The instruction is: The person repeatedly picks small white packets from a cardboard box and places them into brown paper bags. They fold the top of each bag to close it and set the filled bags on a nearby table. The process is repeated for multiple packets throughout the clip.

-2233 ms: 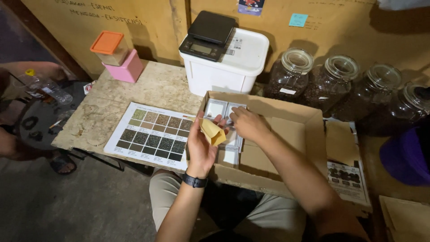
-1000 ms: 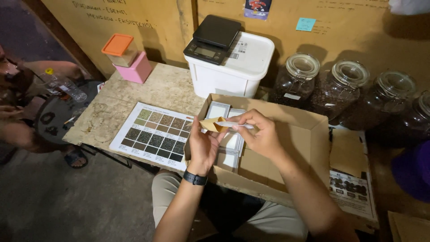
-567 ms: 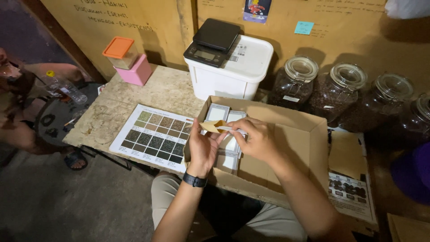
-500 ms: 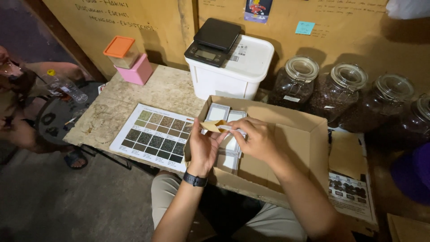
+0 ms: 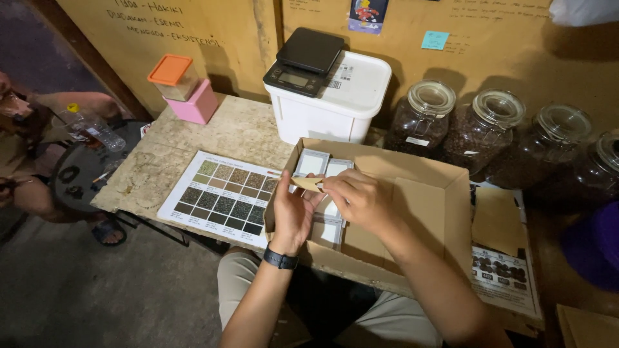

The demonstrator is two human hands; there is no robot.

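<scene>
Both my hands hold a small flat tan paper pouch (image 5: 307, 183) over the open cardboard box (image 5: 422, 193). My left hand (image 5: 292, 212), with a dark watch on the wrist, cups the pouch from below. My right hand (image 5: 356, 200) pinches its right end from above. Inside the box, under my hands, lie rows of small white-and-grey packets (image 5: 312, 163). The box rests partly on the table and partly over my lap.
A printed chart of dark sample squares (image 5: 222, 198) lies on the stone-topped table left of the box. Behind stand a white bin (image 5: 338, 103) with a black scale (image 5: 303, 59), pink and orange containers (image 5: 180, 87), several glass jars (image 5: 487, 125). A seated person (image 5: 26, 129) is at far left.
The pouch has turned from angled in my left palm to held flat and level between both hands. My right hand has shifted slightly left along it.
</scene>
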